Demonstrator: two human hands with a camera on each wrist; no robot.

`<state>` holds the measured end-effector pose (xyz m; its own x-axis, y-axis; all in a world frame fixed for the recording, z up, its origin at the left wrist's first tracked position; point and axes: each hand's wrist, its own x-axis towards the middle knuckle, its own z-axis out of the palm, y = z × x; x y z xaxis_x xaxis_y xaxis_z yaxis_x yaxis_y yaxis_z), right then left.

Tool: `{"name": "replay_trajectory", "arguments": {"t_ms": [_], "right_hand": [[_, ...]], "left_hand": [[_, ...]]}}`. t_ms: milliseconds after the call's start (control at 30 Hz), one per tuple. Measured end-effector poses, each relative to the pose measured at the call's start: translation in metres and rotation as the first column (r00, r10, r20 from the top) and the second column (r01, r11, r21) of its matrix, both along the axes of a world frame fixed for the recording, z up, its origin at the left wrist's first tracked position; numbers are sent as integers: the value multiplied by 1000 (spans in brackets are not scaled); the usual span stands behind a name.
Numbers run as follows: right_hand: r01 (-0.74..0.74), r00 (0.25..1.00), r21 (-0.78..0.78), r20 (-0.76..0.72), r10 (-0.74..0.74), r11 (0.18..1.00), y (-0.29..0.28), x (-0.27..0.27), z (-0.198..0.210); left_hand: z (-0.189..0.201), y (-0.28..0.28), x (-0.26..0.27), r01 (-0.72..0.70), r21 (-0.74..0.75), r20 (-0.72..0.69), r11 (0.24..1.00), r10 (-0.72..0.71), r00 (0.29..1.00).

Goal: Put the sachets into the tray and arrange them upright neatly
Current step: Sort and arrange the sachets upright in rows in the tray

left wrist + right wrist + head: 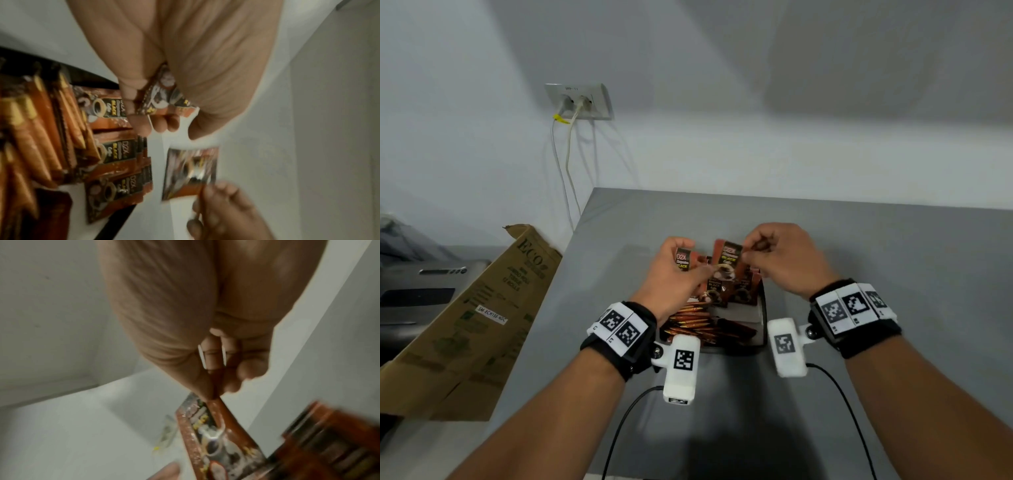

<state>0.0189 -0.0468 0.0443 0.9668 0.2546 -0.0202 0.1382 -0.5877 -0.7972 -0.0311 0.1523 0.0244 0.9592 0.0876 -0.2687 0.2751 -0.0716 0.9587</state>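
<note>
Brown coffee sachets (726,291) stand upright in several rows in the far part of a white tray (763,310). Orange stick sachets (691,320) lie stacked in its near left part. My left hand (674,265) hovers over the tray's far left and grips one brown sachet (683,259) between thumb and curled fingers; the left wrist view shows this left-hand sachet (164,95). My right hand (751,253) pinches the top edge of another sachet (729,258), which hangs above the standing rows. The right wrist view shows that hanging sachet (216,434) under the pinching fingertips (207,392).
The tray sits on a grey table (893,274) against a white wall. A cardboard box (476,318) leans at the table's left edge, beside a grey appliance (417,294). A wall socket (578,101) with cables hangs at the back left. Wrist camera cables (619,435) trail toward me.
</note>
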Motion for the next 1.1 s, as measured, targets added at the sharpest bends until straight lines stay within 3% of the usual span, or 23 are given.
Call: {"name": "replay_trajectory", "arguments": {"t_ms": [133,233,1100], "right_hand": [[21,999,-338,-31,-34,941,-24,3,-25],[28,998,-421,-39,-49,907,-23,-1,-51],[154,988,-329,64,-140,932,-6,2,-93]], "left_hand": [[-7,11,-5,-88,9,-63,996,88,994],[-9,14,-9,-61,-3,-108,998,60,992],[-16,16,-14,2,68,-136,998,7,991]]}}
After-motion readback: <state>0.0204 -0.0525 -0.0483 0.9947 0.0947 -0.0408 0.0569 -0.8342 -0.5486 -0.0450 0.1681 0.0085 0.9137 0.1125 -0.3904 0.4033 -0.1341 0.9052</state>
